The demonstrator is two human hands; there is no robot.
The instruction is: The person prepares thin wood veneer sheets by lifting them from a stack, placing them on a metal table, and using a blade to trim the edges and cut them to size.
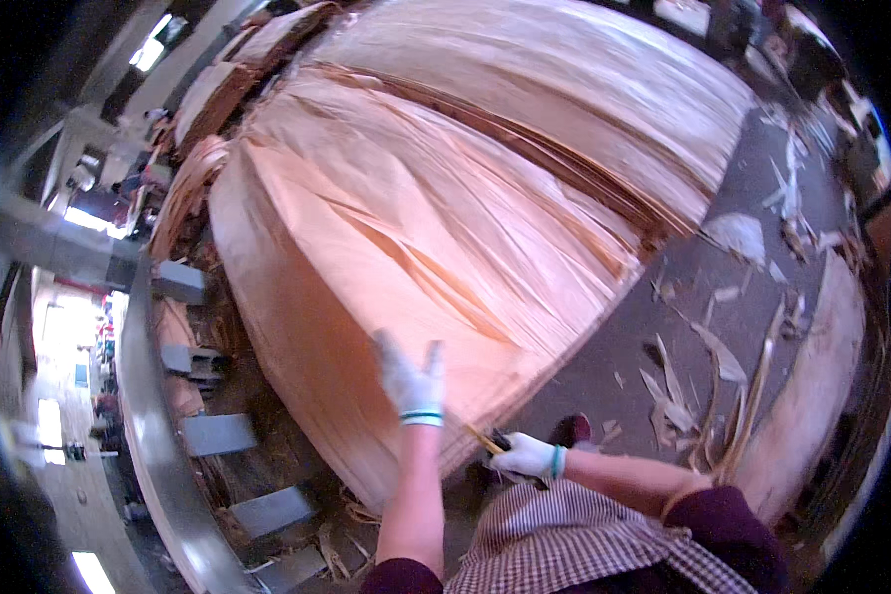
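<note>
A stack of thin, pale orange wood veneer sheets (366, 218) spreads in front of me, its top sheets wrinkled and rippled. My left hand (412, 380), in a white glove with a green-banded cuff, is over the near part of the stack with thumb and fingers spread. Whether it touches the top sheet I cannot tell. Close to my body, beside the stack's near edge, my gloved right hand (530, 456) is closed around a slim yellow-and-black hand tool (488, 442). Its tip points toward the veneer; its exact kind is unclear.
A second veneer stack (564, 79) lies beyond the first. Torn veneer scraps (671, 401) litter the dark floor (604, 371) at right, near a long pale veneer piece (812, 366). Along the left run a metal rail (163, 445) and grey blocks (218, 434).
</note>
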